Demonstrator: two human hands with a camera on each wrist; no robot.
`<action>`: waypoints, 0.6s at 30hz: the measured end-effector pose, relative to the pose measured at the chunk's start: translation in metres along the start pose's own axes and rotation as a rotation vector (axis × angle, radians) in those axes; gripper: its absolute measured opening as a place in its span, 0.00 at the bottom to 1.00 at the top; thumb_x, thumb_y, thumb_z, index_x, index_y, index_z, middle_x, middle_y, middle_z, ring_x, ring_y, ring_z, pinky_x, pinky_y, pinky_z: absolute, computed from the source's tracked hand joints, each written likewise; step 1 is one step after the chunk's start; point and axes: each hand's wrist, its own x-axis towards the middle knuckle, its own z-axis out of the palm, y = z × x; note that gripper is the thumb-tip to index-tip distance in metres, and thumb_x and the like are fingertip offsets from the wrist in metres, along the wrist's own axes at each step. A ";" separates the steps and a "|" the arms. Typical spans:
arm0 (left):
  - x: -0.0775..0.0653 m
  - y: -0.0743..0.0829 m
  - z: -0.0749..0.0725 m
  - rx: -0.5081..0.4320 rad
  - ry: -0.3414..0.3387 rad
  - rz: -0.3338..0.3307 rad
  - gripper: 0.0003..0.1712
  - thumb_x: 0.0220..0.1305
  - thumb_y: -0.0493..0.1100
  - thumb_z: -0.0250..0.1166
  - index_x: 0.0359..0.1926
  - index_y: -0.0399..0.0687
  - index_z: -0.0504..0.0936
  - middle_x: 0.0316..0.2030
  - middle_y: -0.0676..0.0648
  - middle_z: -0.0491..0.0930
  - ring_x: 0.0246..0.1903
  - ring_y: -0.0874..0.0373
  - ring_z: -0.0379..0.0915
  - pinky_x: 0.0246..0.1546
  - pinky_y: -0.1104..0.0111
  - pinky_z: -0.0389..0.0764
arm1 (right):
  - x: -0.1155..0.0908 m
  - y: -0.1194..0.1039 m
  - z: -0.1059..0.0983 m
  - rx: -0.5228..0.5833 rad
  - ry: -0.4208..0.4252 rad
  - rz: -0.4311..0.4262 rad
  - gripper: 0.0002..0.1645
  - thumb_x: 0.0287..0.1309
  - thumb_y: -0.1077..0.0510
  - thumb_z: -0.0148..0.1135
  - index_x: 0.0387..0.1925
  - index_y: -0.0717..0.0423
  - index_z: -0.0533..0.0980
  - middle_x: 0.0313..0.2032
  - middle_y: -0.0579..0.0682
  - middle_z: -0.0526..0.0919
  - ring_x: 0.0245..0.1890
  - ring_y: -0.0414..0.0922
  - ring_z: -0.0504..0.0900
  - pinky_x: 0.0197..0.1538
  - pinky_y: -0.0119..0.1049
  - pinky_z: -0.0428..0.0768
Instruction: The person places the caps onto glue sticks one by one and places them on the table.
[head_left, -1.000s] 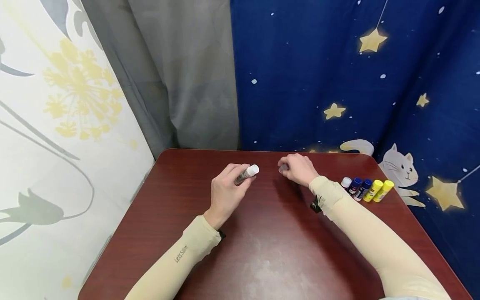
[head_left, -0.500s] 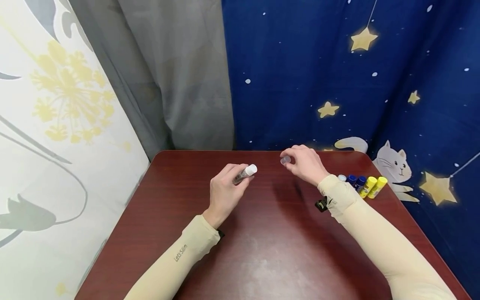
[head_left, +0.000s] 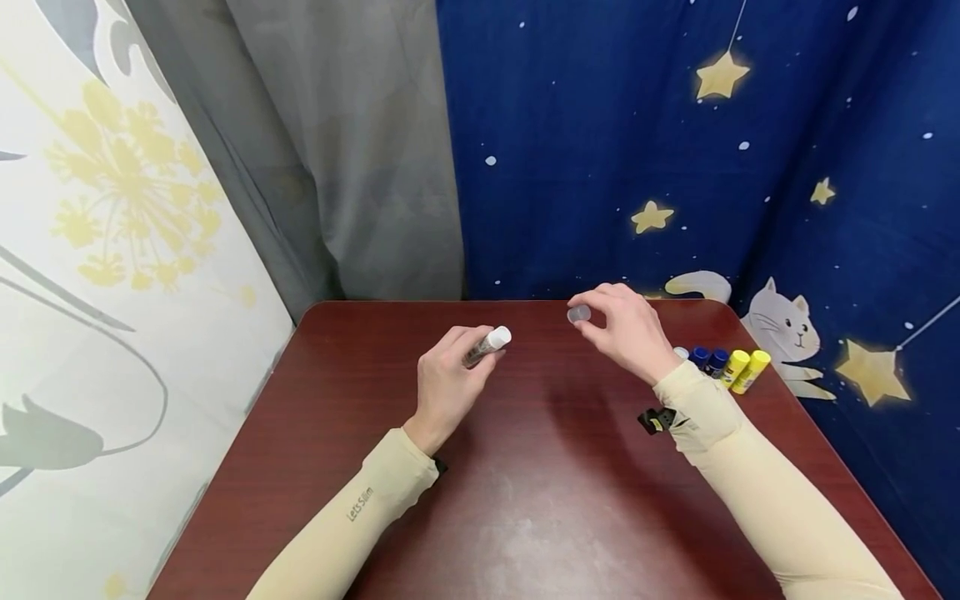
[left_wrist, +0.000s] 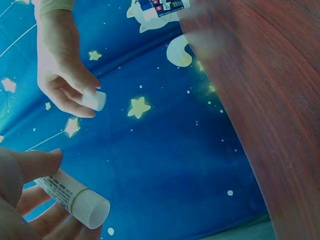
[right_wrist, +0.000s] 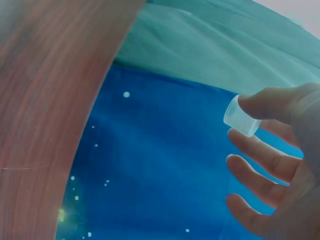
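Observation:
My left hand [head_left: 450, 379] holds a white glue stick [left_wrist: 75, 197] between thumb and fingers, with dark printing along its side. The stick is tilted above the table, its plain white end pointing up and to the right in the head view. To the right, my right hand [head_left: 626, 333] pinches a small translucent ribbed cap [right_wrist: 241, 117] between thumb and index finger. The other fingers of that hand are spread and touch nothing. Cap and stick are apart, both raised over the far part of the table.
A row of several glue sticks stands near the table's right edge: yellow ones [head_left: 742, 372], blue-capped ones [head_left: 708, 361] and a white-topped one [head_left: 681, 352] partly behind my right wrist. The reddish-brown table [head_left: 525, 500] ends at a blue star-patterned curtain [head_left: 570, 167] and a grey curtain [head_left: 360, 167].
My right hand has lifted the cap and moved it back and slightly right, away from the glue stick. My left hand stays nearly still. The head view has shifted a little.

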 end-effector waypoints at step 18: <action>-0.003 -0.006 0.001 0.024 -0.009 -0.028 0.16 0.56 0.45 0.78 0.47 0.56 0.88 0.35 0.56 0.81 0.30 0.65 0.76 0.31 0.64 0.79 | -0.039 -0.005 -0.010 0.112 0.092 0.083 0.16 0.58 0.52 0.74 0.49 0.42 0.84 0.46 0.40 0.84 0.49 0.44 0.78 0.51 0.48 0.77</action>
